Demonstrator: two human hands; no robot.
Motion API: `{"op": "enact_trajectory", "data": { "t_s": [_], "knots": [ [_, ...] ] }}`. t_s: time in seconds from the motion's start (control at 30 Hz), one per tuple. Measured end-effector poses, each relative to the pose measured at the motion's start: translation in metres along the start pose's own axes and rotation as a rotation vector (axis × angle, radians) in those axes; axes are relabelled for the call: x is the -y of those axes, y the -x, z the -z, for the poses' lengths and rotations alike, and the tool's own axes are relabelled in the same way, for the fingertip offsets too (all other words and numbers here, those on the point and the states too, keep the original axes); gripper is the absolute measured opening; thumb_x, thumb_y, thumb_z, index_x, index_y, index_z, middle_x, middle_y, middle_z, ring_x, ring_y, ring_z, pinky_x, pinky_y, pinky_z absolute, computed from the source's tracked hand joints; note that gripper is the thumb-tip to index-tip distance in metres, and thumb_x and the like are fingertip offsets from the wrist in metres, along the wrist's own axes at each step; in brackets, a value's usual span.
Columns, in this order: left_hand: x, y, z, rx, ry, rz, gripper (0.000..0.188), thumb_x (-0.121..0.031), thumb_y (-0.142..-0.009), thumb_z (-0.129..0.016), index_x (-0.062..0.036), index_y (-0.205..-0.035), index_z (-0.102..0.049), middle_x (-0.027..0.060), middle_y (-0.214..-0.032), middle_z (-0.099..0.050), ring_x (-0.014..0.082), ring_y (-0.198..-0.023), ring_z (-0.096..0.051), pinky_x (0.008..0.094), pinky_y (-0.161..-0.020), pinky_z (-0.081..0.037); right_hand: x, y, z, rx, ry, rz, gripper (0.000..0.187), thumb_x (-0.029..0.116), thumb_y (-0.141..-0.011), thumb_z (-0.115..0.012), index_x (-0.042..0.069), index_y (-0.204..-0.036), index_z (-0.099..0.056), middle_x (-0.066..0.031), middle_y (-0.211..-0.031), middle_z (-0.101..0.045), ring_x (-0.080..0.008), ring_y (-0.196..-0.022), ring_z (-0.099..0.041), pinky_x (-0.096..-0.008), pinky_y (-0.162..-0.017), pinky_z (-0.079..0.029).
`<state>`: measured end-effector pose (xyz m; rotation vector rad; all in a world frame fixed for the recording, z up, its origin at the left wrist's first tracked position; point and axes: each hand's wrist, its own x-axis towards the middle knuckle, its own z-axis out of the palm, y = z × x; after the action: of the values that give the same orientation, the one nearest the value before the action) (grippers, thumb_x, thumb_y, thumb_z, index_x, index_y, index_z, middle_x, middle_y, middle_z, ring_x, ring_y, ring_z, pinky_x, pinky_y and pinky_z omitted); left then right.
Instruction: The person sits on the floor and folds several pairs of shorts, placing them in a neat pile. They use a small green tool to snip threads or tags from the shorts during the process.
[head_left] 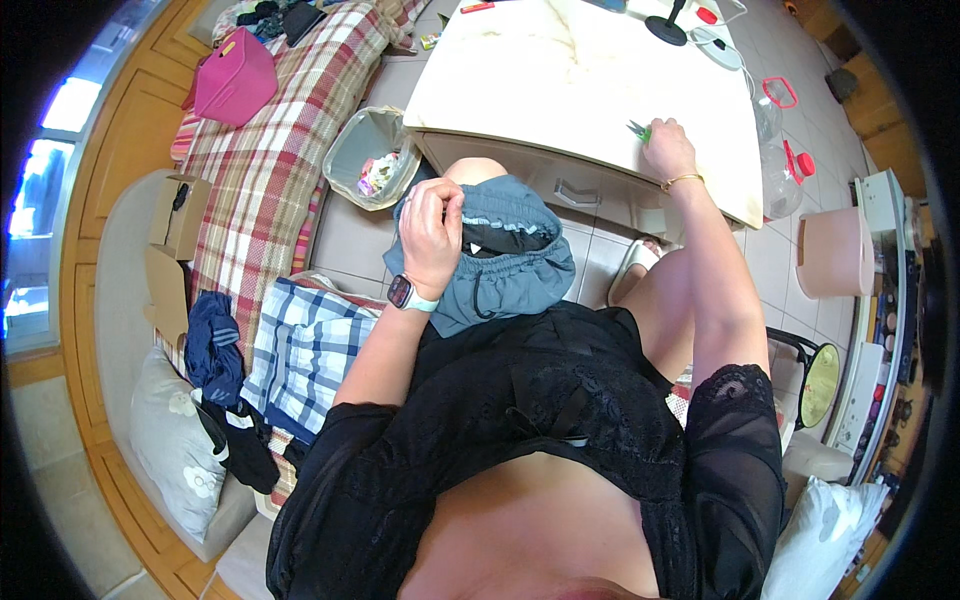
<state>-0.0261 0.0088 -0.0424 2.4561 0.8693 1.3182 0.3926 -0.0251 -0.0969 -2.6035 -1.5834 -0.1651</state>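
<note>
Grey-blue shorts (505,285) with a gathered elastic waistband and a dark drawstring lie bunched on my lap. The waistband opening faces up, and its dark inside shows. My left hand (432,228), wearing a watch, is closed on the left side of the waistband. Out over the right part of the white table, my right hand (668,150) grips small green-handled scissors (641,131). Their short blades point left and away from me; the fingers cover most of the handle. Whether the scissors touch the tabletop, I cannot tell.
Ahead stands the white table (560,70) with a drawer. A bin (362,160) with a bag liner is at its left. Folded checked cloth (300,340) and dark clothes (213,345) lie to my left. Clear plastic bottles (785,180) stand right of the table.
</note>
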Motion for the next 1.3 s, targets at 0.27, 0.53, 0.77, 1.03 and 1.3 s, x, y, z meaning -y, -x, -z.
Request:
{"op": "enact_trajectory", "data": {
  "t_s": [0.27, 0.53, 0.77, 1.03, 1.3],
  "knots": [
    [0.008, 0.009, -0.009, -0.059, 0.047, 0.074, 0.008, -0.007, -0.095, -0.063, -0.0038, -0.092, -0.056, 0.0112, -0.091, -0.064, 0.0322, -0.086, -0.061, 0.0416, -0.078, -0.047, 0.016, -0.001, 0.002, 0.039, 0.017, -0.026, 0.023, 0.01, -0.093, -0.052, -0.002, -0.103, -0.068, -0.0224, -0.11, -0.065, -0.0361, -0.103, -0.065, -0.0451, -0.089, -0.056],
    [0.004, 0.01, -0.008, -0.037, 0.066, 0.058, 0.009, -0.006, -0.098, -0.06, -0.0015, -0.092, -0.055, 0.0137, -0.094, -0.064, 0.0316, -0.088, -0.062, 0.0401, -0.082, -0.049, 0.009, 0.004, -0.003, -0.018, -0.052, -0.104, 0.022, 0.007, -0.091, -0.052, -0.003, -0.096, -0.071, -0.0248, -0.101, -0.069, -0.0391, -0.099, -0.069, -0.0461, -0.088, -0.057],
    [0.005, 0.007, -0.013, 0.015, 0.051, 0.04, 0.007, -0.005, -0.092, -0.063, -0.0047, -0.092, -0.055, 0.0106, -0.092, -0.062, 0.0317, -0.087, -0.059, 0.0418, -0.08, -0.046, 0.005, 0.007, 0.0, -0.01, -0.18, -0.184, 0.021, 0.007, -0.09, -0.053, -0.003, -0.095, -0.071, -0.0254, -0.103, -0.068, -0.0394, -0.099, -0.068, -0.0473, -0.086, -0.056],
    [0.002, 0.004, -0.015, 0.04, 0.043, 0.046, 0.007, -0.003, -0.092, -0.063, -0.0042, -0.092, -0.055, 0.0115, -0.092, -0.062, 0.0319, -0.086, -0.059, 0.0424, -0.08, -0.045, -0.012, 0.009, -0.007, -0.109, -0.204, -0.08, 0.015, 0.012, -0.088, -0.065, 0.005, -0.099, -0.071, -0.0167, -0.103, -0.067, -0.0351, -0.099, -0.065, -0.0448, -0.088, -0.054],
    [0.0, -0.001, -0.016, 0.06, 0.045, 0.072, 0.007, -0.005, -0.094, -0.062, -0.0029, -0.093, -0.056, 0.0133, -0.093, -0.063, 0.0333, -0.088, -0.059, 0.0424, -0.081, -0.046, -0.016, -0.003, 0.019, 0.04, -0.323, -0.037, 0.021, 0.023, -0.089, -0.068, 0.004, -0.096, -0.071, -0.0152, -0.1, -0.068, -0.0339, -0.097, -0.066, -0.0434, -0.089, -0.054]
  ]
}}
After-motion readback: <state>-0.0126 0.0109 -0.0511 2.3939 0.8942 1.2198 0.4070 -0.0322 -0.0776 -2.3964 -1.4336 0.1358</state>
